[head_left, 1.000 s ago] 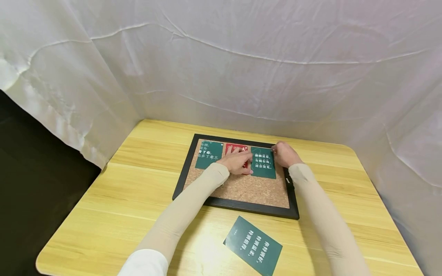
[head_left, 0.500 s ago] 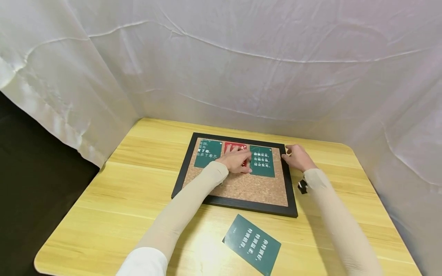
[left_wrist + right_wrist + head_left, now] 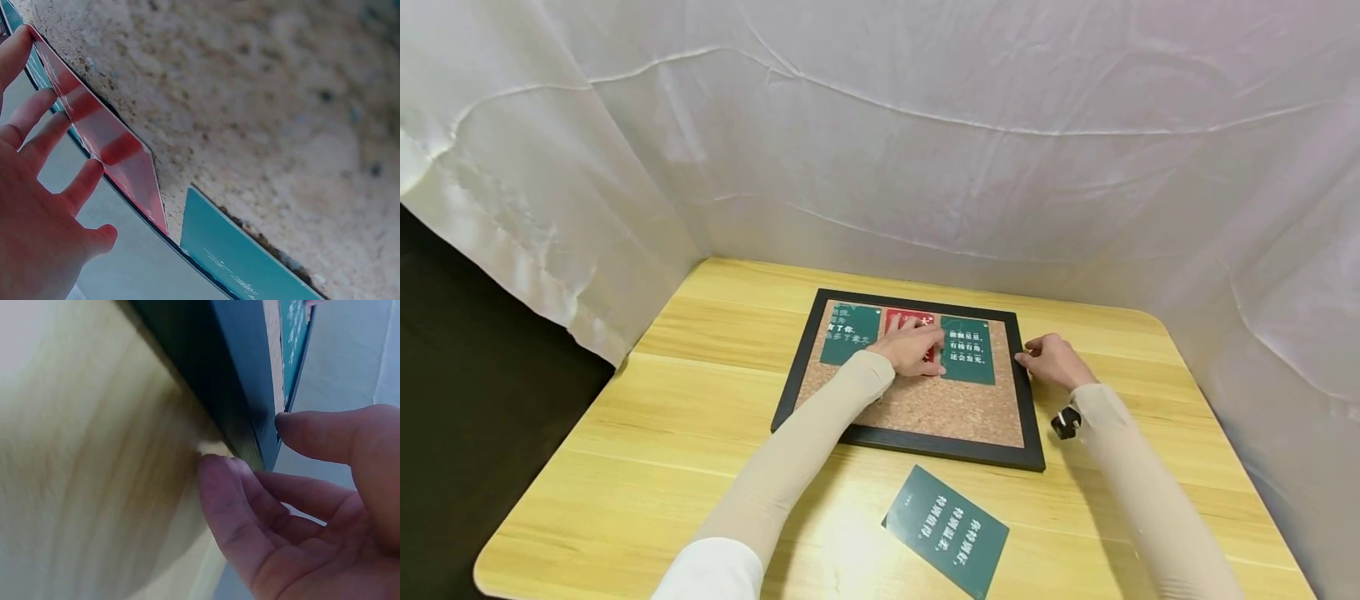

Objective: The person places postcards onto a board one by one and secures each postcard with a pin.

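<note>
A black-framed cork board (image 3: 955,408) lies on the table with two green cards and a red card along its far side. My left hand (image 3: 913,346) rests with spread fingers on the red card (image 3: 119,137), covering much of it. Just right of it is one green card (image 3: 967,350); the other green card (image 3: 850,333) is on the left. At the board's right edge, my right hand (image 3: 1056,362) pinches the black frame (image 3: 234,375). Its thumb (image 3: 319,434) lies on the frame's top, with the fingers at the outer side.
A loose green card (image 3: 947,529) with white writing lies on the wooden table (image 3: 647,467) in front of the board. White cloth (image 3: 880,167) hangs behind and at the sides. A small black device (image 3: 1066,422) shows at the right wrist.
My right hand has moved from the right green card's upper corner outward to the frame's right edge, then slightly toward me along it. The left hand has stayed on the red card.
</note>
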{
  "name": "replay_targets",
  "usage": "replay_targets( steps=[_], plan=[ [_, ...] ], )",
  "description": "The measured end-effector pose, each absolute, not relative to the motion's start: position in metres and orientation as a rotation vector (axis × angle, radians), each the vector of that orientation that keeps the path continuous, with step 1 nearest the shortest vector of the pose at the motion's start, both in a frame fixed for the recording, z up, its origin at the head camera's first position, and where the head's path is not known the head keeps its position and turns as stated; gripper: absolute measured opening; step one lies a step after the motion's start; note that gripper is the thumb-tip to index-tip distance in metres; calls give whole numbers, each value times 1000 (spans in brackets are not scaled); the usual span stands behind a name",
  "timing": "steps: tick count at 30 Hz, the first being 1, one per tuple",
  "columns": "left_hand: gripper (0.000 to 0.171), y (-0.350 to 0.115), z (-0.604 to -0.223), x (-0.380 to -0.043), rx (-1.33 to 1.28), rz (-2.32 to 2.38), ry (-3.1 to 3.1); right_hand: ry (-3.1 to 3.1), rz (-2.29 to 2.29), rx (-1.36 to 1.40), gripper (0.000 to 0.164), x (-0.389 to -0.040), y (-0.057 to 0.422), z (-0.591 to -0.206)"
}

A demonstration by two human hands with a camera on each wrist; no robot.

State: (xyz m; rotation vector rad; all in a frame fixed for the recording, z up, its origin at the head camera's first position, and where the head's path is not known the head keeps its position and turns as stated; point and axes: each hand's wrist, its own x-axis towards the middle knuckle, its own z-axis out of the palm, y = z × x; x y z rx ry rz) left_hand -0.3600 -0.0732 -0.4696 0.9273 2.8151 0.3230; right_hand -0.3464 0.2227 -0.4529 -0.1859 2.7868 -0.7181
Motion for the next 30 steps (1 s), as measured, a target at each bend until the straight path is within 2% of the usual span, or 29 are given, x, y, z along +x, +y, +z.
replay_targets(
  steps=[11, 17, 21, 26, 30],
  plan=[
    [35, -77, -461, -355, 953, 312, 2828, 2623, -1015, -75, 54, -350, 223, -460],
    [29, -74, -459, -352, 940, 260, 2829, 2602, -1048, -22, 52, -350, 223, -462],
    [34, -72, -454, -348, 921, 220, 2843, 2599, -1060, -21, 49, -350, 222, -462],
    [33, -74, -447, -341, 890, 302, 2827, 2594, -1070, -21, 48, -350, 222, -461],
    [39, -78, -441, -332, 884, 437, 2801, 2596, -1071, -18, 49, -351, 222, -461]
  ],
)
